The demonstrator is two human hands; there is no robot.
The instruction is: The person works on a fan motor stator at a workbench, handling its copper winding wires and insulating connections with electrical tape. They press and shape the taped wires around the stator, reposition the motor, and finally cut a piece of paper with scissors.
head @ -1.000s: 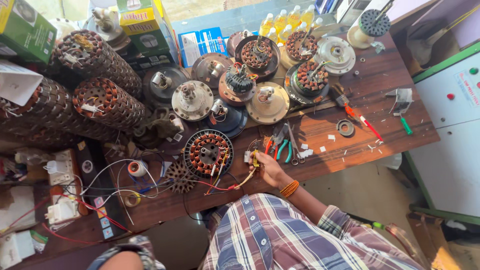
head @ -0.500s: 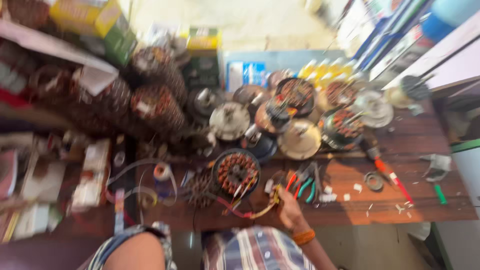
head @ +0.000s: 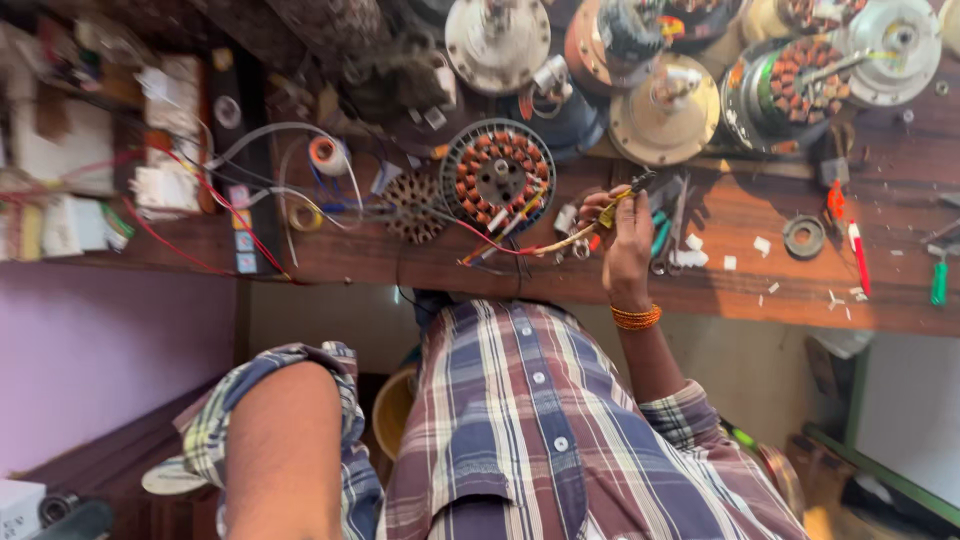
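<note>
The fingers [head: 612,212] of the right hand [head: 628,245] are pinched narrowly around a thin yellow-handled tool [head: 622,200], whose dark tip is pointed up and away toward the round stator [head: 498,175] with its ring of copper coils. The stator is lying flat on the wooden bench [head: 740,290], just left of the hand and apart from it. From the stator, red and yellow leads [head: 520,245] are trailed across the bench edge and are passed close under the hand.

The left hand is not seen; only the left upper arm [head: 285,450] is in view, low in the picture, so its grip is not shown.

A slip is judged possible: the tool is held by the fingertips only, and the thin winding wire could be nicked if the tip is dragged over the coils. The loose leads could be snagged by the wrist or its orange bangle [head: 637,317] and the stator pulled toward the edge.

Pliers [head: 662,232] with coloured grips lie just beside the hand, and white scraps [head: 762,245] are scattered near them; either could be knocked off the bench by a careless sweep.
</note>
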